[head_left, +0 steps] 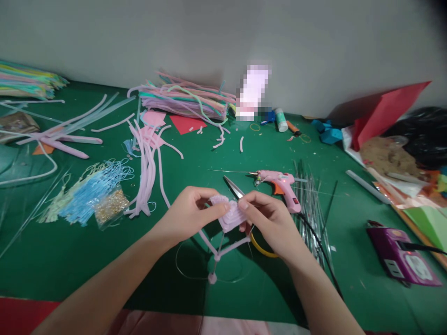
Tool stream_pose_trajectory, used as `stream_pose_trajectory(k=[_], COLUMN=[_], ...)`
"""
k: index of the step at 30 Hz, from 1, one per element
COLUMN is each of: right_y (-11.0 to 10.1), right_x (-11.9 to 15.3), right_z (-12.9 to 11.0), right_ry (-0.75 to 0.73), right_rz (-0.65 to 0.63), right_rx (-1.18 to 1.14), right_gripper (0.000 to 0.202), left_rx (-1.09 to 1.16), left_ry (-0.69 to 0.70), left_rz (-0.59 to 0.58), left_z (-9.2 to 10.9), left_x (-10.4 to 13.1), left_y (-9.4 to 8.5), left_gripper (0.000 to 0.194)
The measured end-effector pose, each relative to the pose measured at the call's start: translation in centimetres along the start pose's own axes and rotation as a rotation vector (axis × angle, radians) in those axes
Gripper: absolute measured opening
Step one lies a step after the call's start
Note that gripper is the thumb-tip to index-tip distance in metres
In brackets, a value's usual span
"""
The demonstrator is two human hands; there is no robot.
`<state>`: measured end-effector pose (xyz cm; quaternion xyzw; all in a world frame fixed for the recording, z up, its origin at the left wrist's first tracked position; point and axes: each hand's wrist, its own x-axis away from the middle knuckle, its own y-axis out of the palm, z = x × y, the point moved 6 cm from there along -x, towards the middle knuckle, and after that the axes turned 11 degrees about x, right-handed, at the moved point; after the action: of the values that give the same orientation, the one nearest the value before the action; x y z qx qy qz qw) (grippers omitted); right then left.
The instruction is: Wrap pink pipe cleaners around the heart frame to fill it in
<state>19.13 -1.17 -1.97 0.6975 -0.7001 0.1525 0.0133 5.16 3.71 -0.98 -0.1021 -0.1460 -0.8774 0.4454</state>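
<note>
My left hand (199, 209) and my right hand (265, 216) both pinch a pale lilac piece (231, 218) made of ridged, coiled pipe cleaner. From it a stem runs down to a V of lilac pipe cleaner (217, 256) and a small lilac ball (212, 278). A thin clear line loops around this lower part. Just beyond my hands lie scissors (233, 187) with silver blades; their yellow handle (262, 247) shows below my right hand. A pink glue gun (279, 182) rests on the table to the right, a thin strand near its nozzle.
Thin wires (312, 218) lie right of the glue gun, whose black cord runs forward. A purple powered device (403, 256) stands at right. Left are lilac pipe cleaners (145, 172), blue tassels (87, 190) and a bag of gold beads (110, 205). Pipe cleaner bundles (188, 100) line the wall.
</note>
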Motion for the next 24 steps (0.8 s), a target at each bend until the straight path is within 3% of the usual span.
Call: stream_pose_trajectory(k=[14, 19, 24], right_y=[0.0, -0.3, -0.9], right_x=[0.1, -0.1, -0.3], right_z=[-0.1, 0.5, 1.5], right_ry=[0.015, 0.009, 0.018], right_rz=[0.005, 0.022, 0.034], right_rx=[-0.015, -0.054, -0.148], right_gripper=[0.028, 0.029, 0.044], left_rx=[0.001, 0.082, 0.225], left_ry=[-0.022, -0.05, -0.137], left_rz=[-0.014, -0.07, -0.096], left_z=[-0.2, -0.5, -1.3], left_x=[-0.2, -0.2, -0.2], left_y=[-0.1, 0.0, 0.3], left_gripper=[0.024, 0.015, 0.021])
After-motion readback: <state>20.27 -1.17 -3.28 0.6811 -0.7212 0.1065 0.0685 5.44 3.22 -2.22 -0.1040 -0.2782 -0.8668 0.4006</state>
